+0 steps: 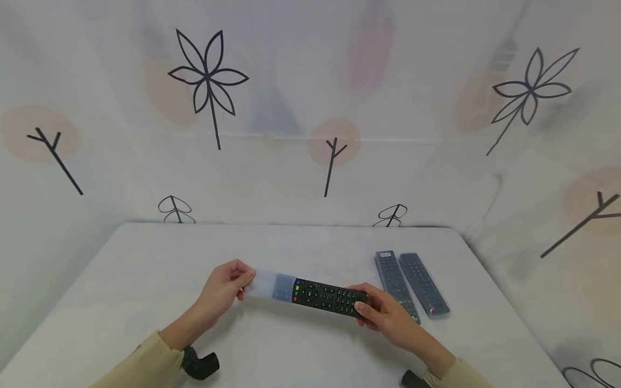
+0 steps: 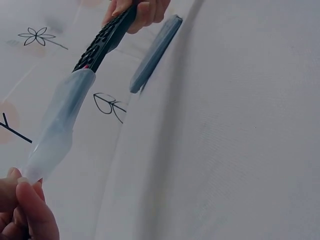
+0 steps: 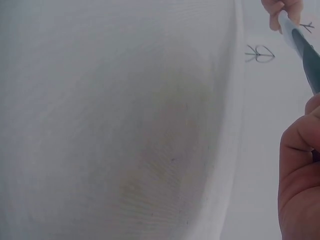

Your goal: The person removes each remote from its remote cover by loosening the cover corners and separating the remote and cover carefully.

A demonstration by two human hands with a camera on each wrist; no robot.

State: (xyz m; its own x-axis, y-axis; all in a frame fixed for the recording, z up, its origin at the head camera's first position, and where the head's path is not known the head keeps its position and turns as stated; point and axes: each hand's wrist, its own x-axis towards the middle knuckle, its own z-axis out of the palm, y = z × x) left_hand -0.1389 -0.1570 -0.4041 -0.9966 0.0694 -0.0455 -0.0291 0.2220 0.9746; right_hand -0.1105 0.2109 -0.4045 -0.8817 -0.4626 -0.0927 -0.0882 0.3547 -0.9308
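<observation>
A black remote control [image 1: 327, 297] with rows of buttons is held up over the table, its left end inside a translucent plastic sleeve [image 1: 268, 284]. My right hand [image 1: 388, 315] grips the bare right end, thumb on the button face. At the other side my left hand [image 1: 225, 285] pinches the sleeve's far end between thumb and fingers. In the left wrist view the sleeve [image 2: 55, 125] hangs loose past the remote's covered tip, with coloured buttons just at its mouth. The right wrist view shows the right hand [image 3: 302, 170] only in part, at the edge.
Two more remotes, one sleeved remote [image 1: 397, 285] and another sleeved remote [image 1: 424, 284], lie side by side on the white table [image 1: 291, 355], right behind the right hand. A patterned cloth wall [image 1: 271, 178] rises behind the table's back edge.
</observation>
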